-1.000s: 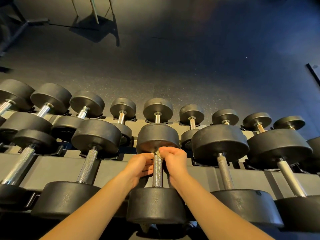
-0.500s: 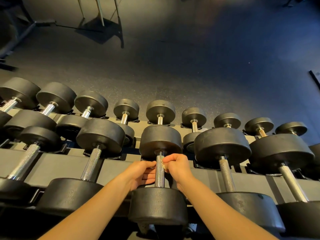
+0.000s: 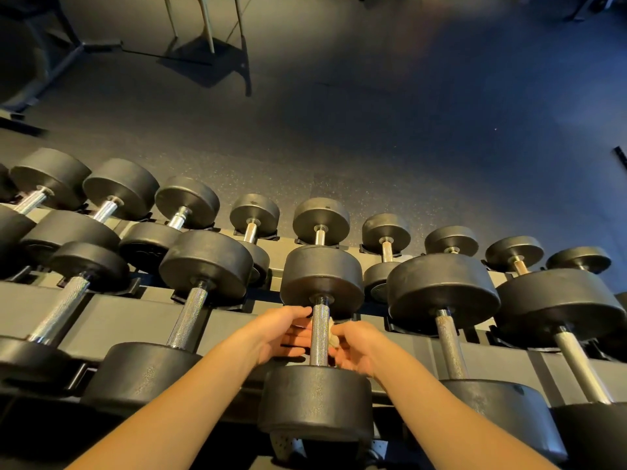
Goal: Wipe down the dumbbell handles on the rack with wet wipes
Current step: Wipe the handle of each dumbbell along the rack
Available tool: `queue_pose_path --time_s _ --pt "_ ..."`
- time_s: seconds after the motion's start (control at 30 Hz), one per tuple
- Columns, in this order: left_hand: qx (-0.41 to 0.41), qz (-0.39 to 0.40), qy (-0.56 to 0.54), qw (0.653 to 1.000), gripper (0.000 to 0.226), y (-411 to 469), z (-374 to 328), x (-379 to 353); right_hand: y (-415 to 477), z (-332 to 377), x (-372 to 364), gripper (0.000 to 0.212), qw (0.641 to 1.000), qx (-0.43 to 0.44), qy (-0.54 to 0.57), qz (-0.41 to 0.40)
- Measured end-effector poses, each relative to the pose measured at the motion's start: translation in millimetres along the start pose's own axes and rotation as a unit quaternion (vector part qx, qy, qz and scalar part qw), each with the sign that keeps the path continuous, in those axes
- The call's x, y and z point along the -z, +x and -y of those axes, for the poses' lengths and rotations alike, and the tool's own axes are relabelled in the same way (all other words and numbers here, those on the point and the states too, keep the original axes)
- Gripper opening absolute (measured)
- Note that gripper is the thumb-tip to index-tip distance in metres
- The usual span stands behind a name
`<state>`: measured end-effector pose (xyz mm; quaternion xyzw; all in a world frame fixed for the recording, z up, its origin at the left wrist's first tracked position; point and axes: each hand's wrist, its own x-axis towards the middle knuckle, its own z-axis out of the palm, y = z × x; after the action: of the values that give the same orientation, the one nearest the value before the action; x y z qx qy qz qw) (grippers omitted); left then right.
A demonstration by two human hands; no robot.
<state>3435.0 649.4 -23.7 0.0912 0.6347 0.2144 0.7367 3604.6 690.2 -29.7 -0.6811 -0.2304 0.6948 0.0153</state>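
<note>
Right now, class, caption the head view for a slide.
Left hand and right hand flank the knurled steel handle of a black dumbbell on a grey rack, the right holding a white wipe.

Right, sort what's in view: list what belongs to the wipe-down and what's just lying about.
Belongs to the job:
- wet wipe, pinched in the right hand
- handle of the middle front dumbbell, with the left hand at its side
- neighbouring handles
- rack

Just lying about:
- pale frame legs
- dark machine frame
- floor
</note>
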Motion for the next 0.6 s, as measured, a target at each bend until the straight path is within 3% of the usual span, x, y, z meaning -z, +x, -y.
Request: queue_pose_path --time_s 0.17,0.27,0.33,0.5,0.6 --pt "-0.044 -0.059 0.040 0.996 0.022 2 -5 -10 -3 15 -10 0.018 0.986 0.111 0.009 -0.123" --pt "-0.024 -0.056 -0.018 0.998 0.016 7 -4 -13 1 28 -19 0.028 0.980 0.113 0.101 -0.133" --pt "-0.031 -0.048 -0.045 0.997 0.012 5 -5 -15 -2 34 -22 0.036 0.978 0.119 0.106 -0.135" --pt "-0.063 -0.056 -0.032 0.996 0.021 0 -9 -20 -10 25 -15 0.027 0.975 0.169 -0.078 -0.118" --pt "-0.085 -0.060 -0.020 0.994 0.018 -3 -7 -20 -9 21 -11 0.020 0.947 0.211 -0.223 -0.091"
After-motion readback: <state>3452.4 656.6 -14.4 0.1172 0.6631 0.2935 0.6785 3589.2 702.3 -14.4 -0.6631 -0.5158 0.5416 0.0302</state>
